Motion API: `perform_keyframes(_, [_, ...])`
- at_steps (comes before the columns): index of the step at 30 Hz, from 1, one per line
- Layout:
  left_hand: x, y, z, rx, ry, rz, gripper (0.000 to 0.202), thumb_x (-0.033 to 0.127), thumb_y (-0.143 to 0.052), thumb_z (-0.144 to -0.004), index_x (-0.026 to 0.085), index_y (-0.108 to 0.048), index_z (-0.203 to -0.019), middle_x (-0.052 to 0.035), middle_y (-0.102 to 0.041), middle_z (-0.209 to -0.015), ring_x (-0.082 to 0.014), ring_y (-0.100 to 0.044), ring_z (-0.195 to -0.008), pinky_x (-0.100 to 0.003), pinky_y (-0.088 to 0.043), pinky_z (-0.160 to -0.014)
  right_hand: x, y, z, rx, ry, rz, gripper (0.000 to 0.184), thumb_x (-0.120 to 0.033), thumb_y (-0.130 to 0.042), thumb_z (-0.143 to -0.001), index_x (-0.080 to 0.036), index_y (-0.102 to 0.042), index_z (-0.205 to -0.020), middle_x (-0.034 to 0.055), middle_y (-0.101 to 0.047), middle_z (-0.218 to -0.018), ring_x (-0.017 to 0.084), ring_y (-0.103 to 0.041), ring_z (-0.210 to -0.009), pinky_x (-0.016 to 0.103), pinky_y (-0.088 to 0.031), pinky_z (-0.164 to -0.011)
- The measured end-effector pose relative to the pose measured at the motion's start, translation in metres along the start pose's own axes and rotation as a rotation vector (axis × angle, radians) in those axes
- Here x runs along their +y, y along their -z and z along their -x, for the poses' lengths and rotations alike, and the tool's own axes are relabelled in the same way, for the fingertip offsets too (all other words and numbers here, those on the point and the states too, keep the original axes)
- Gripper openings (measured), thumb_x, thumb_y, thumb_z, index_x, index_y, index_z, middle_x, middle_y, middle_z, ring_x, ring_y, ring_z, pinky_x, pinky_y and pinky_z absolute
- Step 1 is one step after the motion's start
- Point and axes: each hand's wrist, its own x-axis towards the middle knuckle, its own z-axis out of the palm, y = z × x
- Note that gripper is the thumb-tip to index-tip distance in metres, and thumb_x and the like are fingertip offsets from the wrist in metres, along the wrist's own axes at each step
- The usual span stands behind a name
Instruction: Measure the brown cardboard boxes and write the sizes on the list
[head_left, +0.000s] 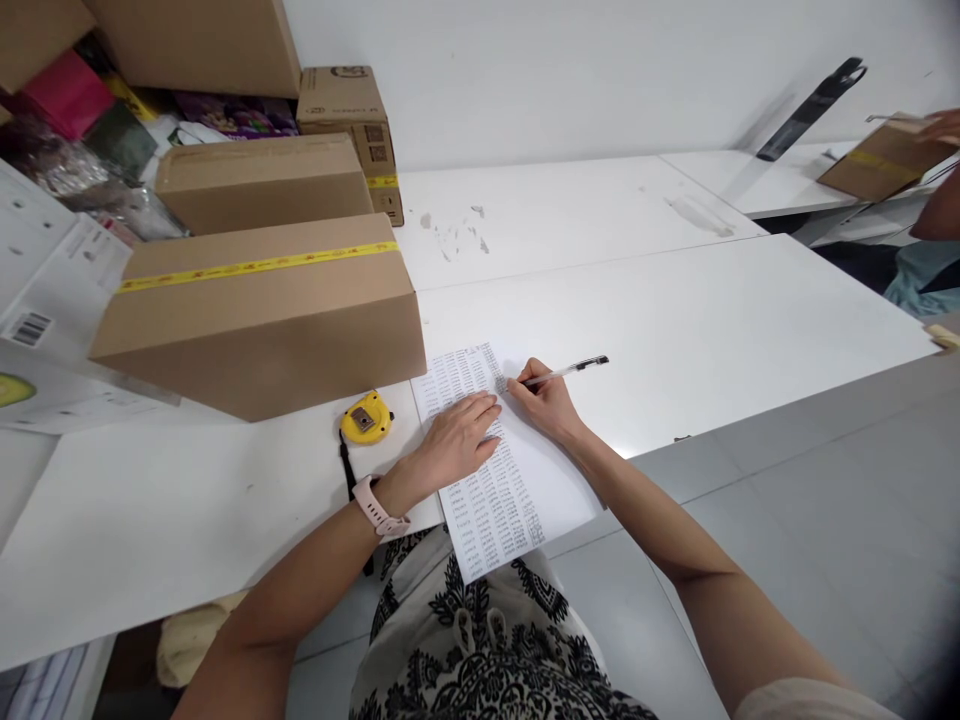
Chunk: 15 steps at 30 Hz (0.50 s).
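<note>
A sheet of paper (559,490) with columns of small handwriting lies on the white table, its near edge jutting past the table's front. My left hand (461,435) rests flat on the written part, fingers stretched out. A pink watch band (379,508) circles that wrist. In my right hand (551,402) is a pen (574,368), pinched between the fingers, its tip down at the right side of the written columns. Left of the paper sits a yellow tape measure (366,417) with a black strap.
A taped cardboard box (262,310) stands just beyond the tape measure, with more boxes (262,180) behind it. The white table (660,330) stretches right. At the far right are a dark bottle (810,110) and another person's hand (941,127) on a small box (874,160).
</note>
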Motion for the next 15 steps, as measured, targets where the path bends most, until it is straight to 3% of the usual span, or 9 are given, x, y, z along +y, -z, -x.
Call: perform_keyframes(15, [0.0001,-0.0008,0.0004,0.000,0.002,-0.005,0.037,0.027,-0.053,-0.099,0.011,-0.056,-0.132,-0.0172,-0.059,-0.142,-0.0286,-0.049,-0.139,-0.047,-0.046,-0.114,-0.0019,0.0016,-0.0007,0.017,0.011,0.042,0.027,-0.032,-0.066,-0.080,-0.023,-0.044,-0.066,-0.0052,-0.041,-0.060,0.012,-0.037,-0.058,0.029,-0.029,-0.055])
